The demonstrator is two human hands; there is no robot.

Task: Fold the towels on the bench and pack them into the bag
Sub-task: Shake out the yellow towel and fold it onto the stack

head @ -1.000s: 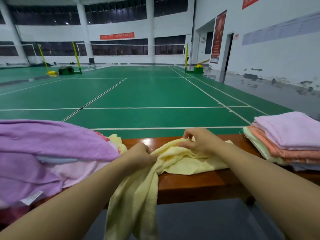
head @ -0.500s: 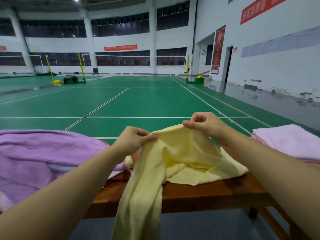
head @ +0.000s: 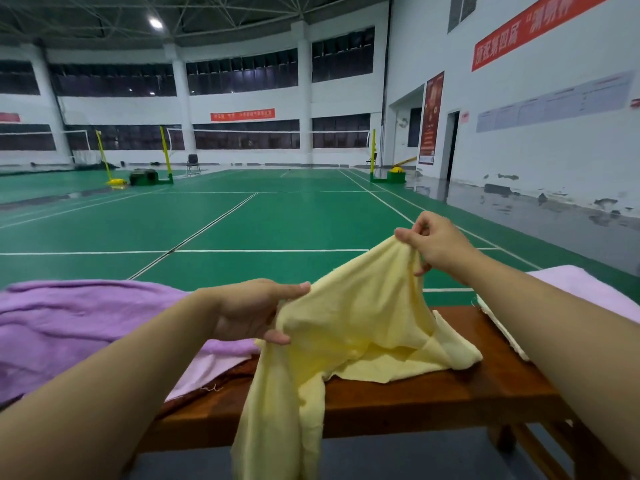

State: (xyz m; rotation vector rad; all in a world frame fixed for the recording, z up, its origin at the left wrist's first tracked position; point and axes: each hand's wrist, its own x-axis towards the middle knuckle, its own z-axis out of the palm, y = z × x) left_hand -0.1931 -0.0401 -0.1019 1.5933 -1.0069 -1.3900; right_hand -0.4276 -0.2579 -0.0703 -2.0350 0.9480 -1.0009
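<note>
While a green court floor point(head: 277, 223) stretches away behind it, the wooden bench point(head: 450, 393) carries a heap of purple towels point(head: 79, 323) at its left end, a pale lilac towel point(head: 585, 289) at its right end, and between them a crumpled yellow towel point(head: 363, 337), partly lying on the seat with one length hanging over the near edge. The left hand point(head: 249, 311) is closed on a bunched fold of the yellow towel just above the bench, and the right hand point(head: 440, 244) pinches its upper edge, raised higher.

Indoor badminton hall. Green court floor point(head: 277, 220) with white lines, net posts point(head: 165, 152), and wall banners point(head: 242, 115).
</note>
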